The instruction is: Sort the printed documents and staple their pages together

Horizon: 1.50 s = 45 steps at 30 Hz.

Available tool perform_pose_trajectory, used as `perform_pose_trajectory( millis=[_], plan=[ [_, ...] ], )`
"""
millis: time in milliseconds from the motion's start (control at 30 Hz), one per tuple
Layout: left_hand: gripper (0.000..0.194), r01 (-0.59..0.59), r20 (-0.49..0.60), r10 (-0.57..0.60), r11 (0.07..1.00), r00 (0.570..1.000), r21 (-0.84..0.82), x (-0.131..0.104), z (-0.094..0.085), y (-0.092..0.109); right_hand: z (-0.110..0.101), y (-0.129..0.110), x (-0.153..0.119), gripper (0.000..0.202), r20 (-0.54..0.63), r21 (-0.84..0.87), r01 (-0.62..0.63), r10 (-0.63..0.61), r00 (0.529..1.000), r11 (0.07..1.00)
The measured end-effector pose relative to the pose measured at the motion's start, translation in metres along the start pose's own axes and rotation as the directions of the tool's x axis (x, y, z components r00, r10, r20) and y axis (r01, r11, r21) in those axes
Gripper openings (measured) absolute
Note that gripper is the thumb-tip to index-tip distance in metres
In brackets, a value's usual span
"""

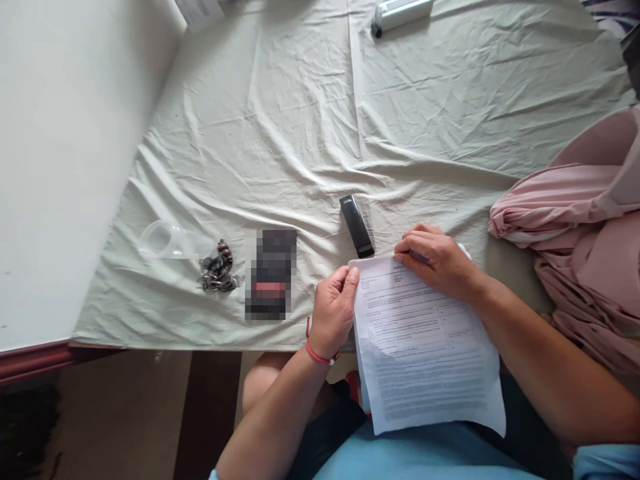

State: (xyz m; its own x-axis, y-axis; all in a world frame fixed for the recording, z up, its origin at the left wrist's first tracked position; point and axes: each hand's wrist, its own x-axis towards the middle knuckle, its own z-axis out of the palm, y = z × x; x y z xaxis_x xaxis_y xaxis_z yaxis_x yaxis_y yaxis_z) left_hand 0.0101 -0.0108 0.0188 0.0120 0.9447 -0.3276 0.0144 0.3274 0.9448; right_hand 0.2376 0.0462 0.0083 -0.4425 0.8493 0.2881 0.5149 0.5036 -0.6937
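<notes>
Wall: a white wall (80, 147) stands along the far left, slanting away beside the table
Table: a pale, creased cloth covers the table (295, 133), whose near edge runs in front of the person
Plastic cup: a clear plastic cup (173, 240) lies on its side on the left of the table
Beads: a small heap with dark round beads (223, 252) and silvery metal links sits just right of the cup
Far papers: some white papers (200, 12) lie at the far left, cut off by the view
Blurred item: a dark, blocked-out oblong (273, 270) with a reddish band lies right of the beads, its details hidden
Left hand: the left hand (336, 303), a red cord on its wrist, pinches the far left corner of the sheets between thumb and fingers
Stapler: a black stapler-like object (357, 227) lies just beyond that corner, tilted
Printed sheets: the printed sheets (425, 353) slope from the table's near edge down over the lap, another layer showing at their left side
White device: a white, long object (405, 13) with a black end rests far off
Right hand: the right hand (435, 260) touches the sheets' far edge, fingers curled; I cannot tell whether it pinches them
Pink cloth: a bunched pink cloth (585, 200) lies at the right
</notes>
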Motion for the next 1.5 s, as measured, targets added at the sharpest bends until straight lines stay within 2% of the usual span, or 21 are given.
perform_pose_trajectory(
  millis=[100, 233, 567, 800, 967, 1067, 1233, 1500],
  plan=[
    [0.046, -0.013, -0.012, 0.014, 0.999, 1.000, 0.048, 0.000, 0.000, 0.002, 0.000, 0.000, 0.001, 0.014, -0.032, -0.011, 0.021, -0.021, 0.999, 1.000],
    [0.043, 0.015, -0.013, -0.015, 0.999, 1.000, -0.040, 0.001, 0.002, 0.001, 0.000, -0.001, 0.002, 0.015, -0.089, 0.010, 0.049, -0.048, 0.995, 0.999],
    [0.047, 0.048, 0.000, -0.049, 0.989, 0.999, -0.141, 0.003, 0.001, -0.004, -0.004, -0.002, 0.001, 0.013, -0.062, -0.049, 0.021, -0.024, 0.998, 0.999],
    [0.042, 0.058, 0.022, -0.054, 0.977, 0.998, -0.204, 0.004, 0.001, -0.004, -0.006, -0.004, 0.001, 0.009, -0.165, -0.046, 0.044, -0.051, 0.985, 0.998],
    [0.044, 0.039, 0.012, -0.038, 0.984, 0.999, -0.175, 0.004, 0.001, -0.005, -0.008, -0.008, 0.001, 0.013, -0.105, -0.063, 0.053, -0.060, 0.993, 0.997],
    [0.046, 0.000, -0.014, -0.002, 0.995, 1.000, -0.104, 0.001, 0.002, -0.004, -0.005, -0.007, 0.001, 0.015, -0.091, -0.086, 0.051, -0.058, 0.994, 0.995],
    [0.048, -0.087, -0.024, 0.090, 0.989, 0.996, 0.118, -0.004, 0.003, -0.003, 0.000, -0.008, 0.000, 0.017, -0.108, -0.132, 0.025, -0.040, 0.993, 0.991],
    [0.045, -0.258, -0.018, 0.283, 0.898, 0.959, 0.358, -0.006, 0.011, -0.003, 0.003, -0.014, 0.000, 0.020, -0.160, -0.184, -0.032, 0.002, 0.987, 0.982]
  ],
)
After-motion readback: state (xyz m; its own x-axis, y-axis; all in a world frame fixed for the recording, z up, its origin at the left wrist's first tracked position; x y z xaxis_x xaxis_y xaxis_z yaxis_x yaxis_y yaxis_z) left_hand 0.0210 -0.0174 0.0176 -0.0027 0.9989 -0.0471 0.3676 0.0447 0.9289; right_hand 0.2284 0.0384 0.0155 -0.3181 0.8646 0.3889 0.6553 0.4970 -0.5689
